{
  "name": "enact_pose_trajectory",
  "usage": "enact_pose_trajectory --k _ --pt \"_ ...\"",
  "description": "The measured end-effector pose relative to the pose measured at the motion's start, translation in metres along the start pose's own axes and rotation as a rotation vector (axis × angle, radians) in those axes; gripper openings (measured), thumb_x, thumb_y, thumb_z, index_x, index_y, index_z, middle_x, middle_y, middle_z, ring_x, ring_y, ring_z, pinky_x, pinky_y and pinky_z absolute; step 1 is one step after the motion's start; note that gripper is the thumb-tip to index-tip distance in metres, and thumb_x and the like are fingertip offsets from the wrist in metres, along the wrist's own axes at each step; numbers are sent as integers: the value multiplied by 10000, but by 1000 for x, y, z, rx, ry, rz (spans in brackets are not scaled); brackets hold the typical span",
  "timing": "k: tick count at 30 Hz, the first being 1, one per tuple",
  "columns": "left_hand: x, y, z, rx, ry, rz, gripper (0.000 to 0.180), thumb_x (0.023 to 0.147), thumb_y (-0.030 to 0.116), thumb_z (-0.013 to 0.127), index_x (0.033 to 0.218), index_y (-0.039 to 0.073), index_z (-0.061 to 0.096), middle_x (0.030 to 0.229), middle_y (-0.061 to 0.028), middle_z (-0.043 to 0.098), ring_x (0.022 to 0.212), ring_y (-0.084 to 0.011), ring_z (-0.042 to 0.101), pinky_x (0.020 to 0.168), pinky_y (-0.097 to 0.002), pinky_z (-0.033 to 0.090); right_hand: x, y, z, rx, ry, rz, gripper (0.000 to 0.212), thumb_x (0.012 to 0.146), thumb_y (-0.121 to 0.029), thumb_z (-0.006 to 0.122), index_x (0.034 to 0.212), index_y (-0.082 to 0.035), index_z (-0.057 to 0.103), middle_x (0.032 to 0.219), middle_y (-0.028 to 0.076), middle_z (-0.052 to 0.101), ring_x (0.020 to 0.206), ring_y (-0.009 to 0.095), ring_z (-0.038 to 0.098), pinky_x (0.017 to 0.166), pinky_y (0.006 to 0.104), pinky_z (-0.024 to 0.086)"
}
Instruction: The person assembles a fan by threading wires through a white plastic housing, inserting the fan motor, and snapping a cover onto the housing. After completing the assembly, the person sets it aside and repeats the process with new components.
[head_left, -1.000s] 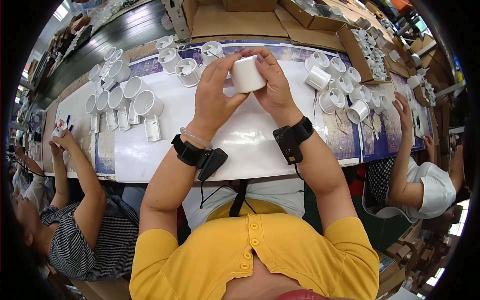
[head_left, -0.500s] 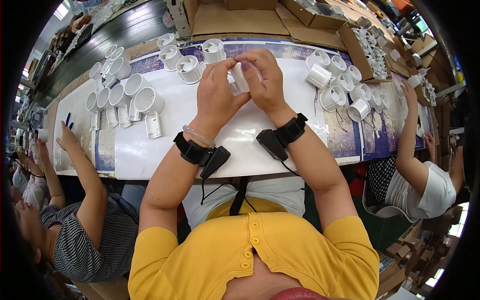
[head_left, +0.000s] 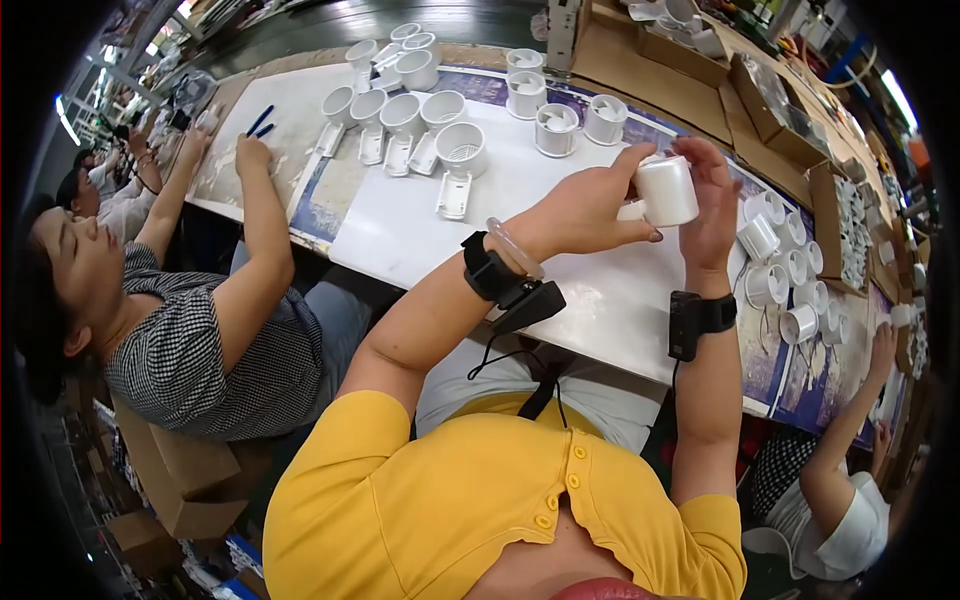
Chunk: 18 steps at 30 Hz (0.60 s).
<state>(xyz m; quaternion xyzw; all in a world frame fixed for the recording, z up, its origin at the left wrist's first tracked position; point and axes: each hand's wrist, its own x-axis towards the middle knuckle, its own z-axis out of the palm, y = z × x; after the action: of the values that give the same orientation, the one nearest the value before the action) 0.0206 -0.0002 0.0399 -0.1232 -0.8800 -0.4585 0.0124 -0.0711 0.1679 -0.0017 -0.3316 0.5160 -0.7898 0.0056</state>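
Both my hands hold one white plastic cylinder part (head_left: 666, 190) above the white work table (head_left: 420, 235). My left hand (head_left: 585, 207) grips it from the left side, thumb underneath. My right hand (head_left: 712, 205) wraps around its right side, fingers up. Black bands sit on both my wrists. The part is tilted, its closed end toward me.
Several white cup-shaped parts (head_left: 440, 125) with flat tabs stand at the table's far left, more (head_left: 785, 285) at the right. Cardboard boxes (head_left: 665, 70) line the far edge. A person in a checked top (head_left: 200, 350) sits on my left, another person (head_left: 850, 490) on my right.
The view has swung so the table now lies tilted and my hands sit right of centre. Both hands still hold the white part, which now shows more fully between them.
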Motion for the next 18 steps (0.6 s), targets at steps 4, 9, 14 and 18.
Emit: enact_pose_trajectory --k 4,9,14,18 --pt "-38 -19 -39 -149 366 194 741 805 166 705 1372 18 252 1139 -190 558 1080 -287 575 887 -346 475 0 -5 -9 74 131 15 551 983 -469 283 1196 -14 509 1158 109 567 1078 213 522 990 348 362" --pt "-106 -93 -160 -76 944 -206 595 865 82 537 1370 -7 234 1189 -118 509 857 -173 574 668 -260 487 2 -1 -8 16 131 50 563 986 -478 272 1199 -16 513 1152 108 571 1075 211 525 975 342 373" --pt "-154 -235 -259 1028 951 -574 706 822 130 572 1359 -115 184 1034 -249 593 921 -389 601 751 -407 486 5 1 4 -65 98 106 557 989 -471 268 1190 -16 517 1134 103 579 1059 207 534 956 339 389" --pt "-154 -283 -273 861 919 -656 740 816 149 587 1362 -112 161 1016 -281 601 942 -426 585 795 -458 468 1 4 -6 -110 122 107 560 989 -474 269 1173 -12 526 1100 101 594 1026 200 549 929 328 408"
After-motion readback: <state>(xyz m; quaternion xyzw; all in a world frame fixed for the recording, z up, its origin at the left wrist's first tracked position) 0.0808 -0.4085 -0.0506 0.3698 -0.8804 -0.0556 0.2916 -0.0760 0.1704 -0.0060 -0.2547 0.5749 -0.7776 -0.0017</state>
